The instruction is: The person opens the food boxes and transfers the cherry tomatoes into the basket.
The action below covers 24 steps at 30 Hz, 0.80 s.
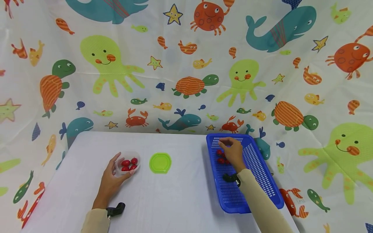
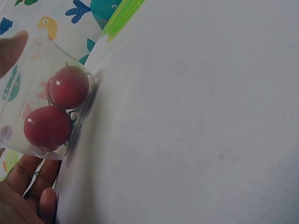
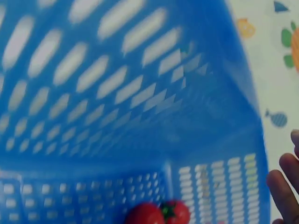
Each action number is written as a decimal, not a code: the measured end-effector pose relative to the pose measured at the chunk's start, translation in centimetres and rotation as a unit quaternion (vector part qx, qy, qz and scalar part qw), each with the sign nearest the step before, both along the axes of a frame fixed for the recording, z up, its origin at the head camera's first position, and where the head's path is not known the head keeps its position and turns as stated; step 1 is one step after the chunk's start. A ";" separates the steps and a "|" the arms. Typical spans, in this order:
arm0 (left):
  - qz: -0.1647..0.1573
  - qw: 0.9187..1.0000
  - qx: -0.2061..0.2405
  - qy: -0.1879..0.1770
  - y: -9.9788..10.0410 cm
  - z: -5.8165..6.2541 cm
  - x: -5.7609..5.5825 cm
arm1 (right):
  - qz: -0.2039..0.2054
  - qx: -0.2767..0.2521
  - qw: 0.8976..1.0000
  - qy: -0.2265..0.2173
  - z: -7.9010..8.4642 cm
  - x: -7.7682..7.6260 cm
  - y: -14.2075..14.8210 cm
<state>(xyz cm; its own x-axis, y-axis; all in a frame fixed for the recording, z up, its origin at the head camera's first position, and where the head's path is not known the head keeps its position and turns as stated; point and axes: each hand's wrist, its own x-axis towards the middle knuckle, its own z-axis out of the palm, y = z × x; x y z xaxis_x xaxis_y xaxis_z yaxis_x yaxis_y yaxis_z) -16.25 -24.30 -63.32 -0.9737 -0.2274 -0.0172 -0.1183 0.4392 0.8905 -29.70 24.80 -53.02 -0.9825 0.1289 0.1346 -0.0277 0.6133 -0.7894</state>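
On the left of the table my left hand (image 1: 112, 179) grips a small clear plastic container (image 1: 118, 168), thumb on the near side and fingers round the far side. Several red cherry tomatoes (image 1: 126, 163) lie inside it; the left wrist view shows round tomatoes (image 2: 49, 128) with green stems through the clear wall. My right hand (image 1: 234, 152) is over the far end of the blue basket (image 1: 217, 191), its fingers bent loosely with no object showing between them. Beneath and beside it are more cherry tomatoes (image 1: 220, 160), partly hidden by the hand.
A bright green square lid (image 1: 160, 163) lies on the white table (image 1: 175, 200) between the container and the basket. Behind the table hangs a cloth (image 1: 175, 106) printed with sea animals. The basket has raised, slotted walls and stands along the table's right side.
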 end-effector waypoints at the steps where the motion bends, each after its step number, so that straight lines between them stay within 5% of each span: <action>1: 0.000 1.000 0.001 0.000 0.0 0.0 -0.1 | 0.002 -0.004 1.000 0.003 0.2 0.0 -0.4; 14: -0.008 1.000 0.005 -0.002 -0.6 -0.2 -1.0 | 0.040 -0.044 0.998 0.030 2.0 -0.1 -5.7; 24: -0.010 1.000 0.005 -0.003 -1.0 -0.4 -1.6 | 0.082 -0.052 0.995 0.026 1.8 0.1 -8.3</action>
<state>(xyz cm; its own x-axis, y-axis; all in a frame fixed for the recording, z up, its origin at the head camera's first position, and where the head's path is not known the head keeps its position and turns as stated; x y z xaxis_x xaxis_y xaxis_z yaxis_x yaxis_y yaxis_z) -17.90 -25.31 -63.68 -0.9777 -0.2086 -0.0250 -0.1153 0.4334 0.8938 -29.63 16.49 -51.25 -0.9835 -0.0161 0.1800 -0.1627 0.5131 -0.8428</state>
